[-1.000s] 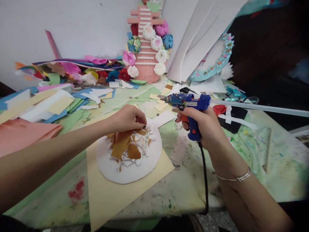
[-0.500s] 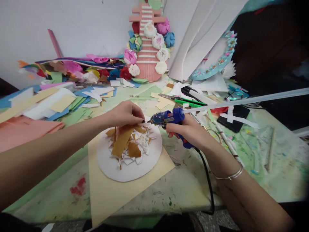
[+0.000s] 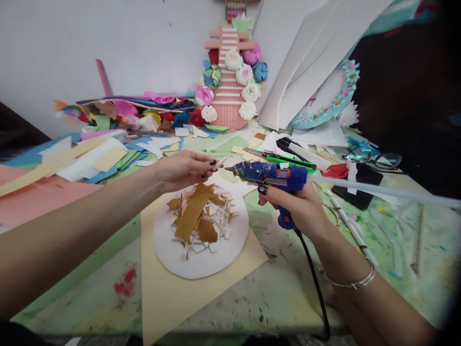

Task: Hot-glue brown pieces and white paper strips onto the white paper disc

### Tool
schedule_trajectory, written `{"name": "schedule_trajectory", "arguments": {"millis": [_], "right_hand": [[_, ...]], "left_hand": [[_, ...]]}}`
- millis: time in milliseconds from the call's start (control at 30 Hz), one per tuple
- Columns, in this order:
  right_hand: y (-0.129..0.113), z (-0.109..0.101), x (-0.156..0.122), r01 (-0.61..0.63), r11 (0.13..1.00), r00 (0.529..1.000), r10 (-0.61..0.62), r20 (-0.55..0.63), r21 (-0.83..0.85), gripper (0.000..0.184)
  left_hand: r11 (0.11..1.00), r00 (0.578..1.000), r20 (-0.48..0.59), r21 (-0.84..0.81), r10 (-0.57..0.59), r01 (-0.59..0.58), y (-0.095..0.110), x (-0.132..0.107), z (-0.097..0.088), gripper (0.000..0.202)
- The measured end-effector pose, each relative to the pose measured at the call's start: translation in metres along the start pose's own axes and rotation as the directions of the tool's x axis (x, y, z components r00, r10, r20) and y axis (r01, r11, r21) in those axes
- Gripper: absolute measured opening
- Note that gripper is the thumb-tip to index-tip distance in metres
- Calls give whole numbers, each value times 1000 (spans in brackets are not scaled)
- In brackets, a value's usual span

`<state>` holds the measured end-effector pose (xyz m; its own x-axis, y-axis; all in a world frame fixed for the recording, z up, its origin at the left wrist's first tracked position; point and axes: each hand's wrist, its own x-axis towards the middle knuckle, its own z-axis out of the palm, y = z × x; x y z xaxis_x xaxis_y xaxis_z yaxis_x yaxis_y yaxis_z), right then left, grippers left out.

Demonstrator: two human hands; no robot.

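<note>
My left hand [image 3: 187, 169] pinches a small white paper strip [image 3: 220, 163] between thumb and fingertips, raised above a round white card disc [image 3: 201, 271]. My right hand [image 3: 293, 199] is wrapped round the grip of a blue hot glue gun [image 3: 270, 174]. The gun's nozzle points left, close to the strip; whether they touch I cannot tell. A long translucent glue stick [image 3: 382, 190] sticks out of its back. Brown paper pieces [image 3: 192, 216] and white paper scraps [image 3: 219, 223] are heaped on the disc, which lies on a cream sheet [image 3: 173, 307].
Behind stands a pink paper instrument shape [image 3: 230, 113] with paper flowers. Coloured paper sheets [image 3: 86, 158] spread at the left. Cutters [image 3: 288, 158], eyeglasses [image 3: 374, 157] and a dark phone [image 3: 363, 185] lie to the right. A black cord [image 3: 317, 283] runs from the gun over the table's front edge.
My left hand has lifted off the heap with the white strip in its fingers. The glue gun has come up and levelled, its nozzle near the strip. The view has shifted slightly.
</note>
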<state>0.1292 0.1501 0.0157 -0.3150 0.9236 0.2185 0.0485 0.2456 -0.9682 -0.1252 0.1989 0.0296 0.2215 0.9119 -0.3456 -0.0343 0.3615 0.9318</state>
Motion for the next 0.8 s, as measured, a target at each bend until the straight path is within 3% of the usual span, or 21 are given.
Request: {"name": "schedule_trajectory", "arguments": {"millis": [167,367,667,800], "right_hand": [[-3,3,-3,112,993,993,-111,30,-30,14],[-1,3,-7,128,982,991,-123,48,-141,23],[0,1,-8,159,976,986,-149,77,-146,25],[-1,1,-7,176,976,982,-165,94,-127,18]], "left_hand": [[980,996,59,-193,61,-49,-3,-12,13,18],[973,994,80,-222,80,-60,-5,-21,19,13],[974,996,-81,-222,25,-42,0,-27,25,12],[974,997,-82,-227,-3,-16,0,-28,27,11]]}}
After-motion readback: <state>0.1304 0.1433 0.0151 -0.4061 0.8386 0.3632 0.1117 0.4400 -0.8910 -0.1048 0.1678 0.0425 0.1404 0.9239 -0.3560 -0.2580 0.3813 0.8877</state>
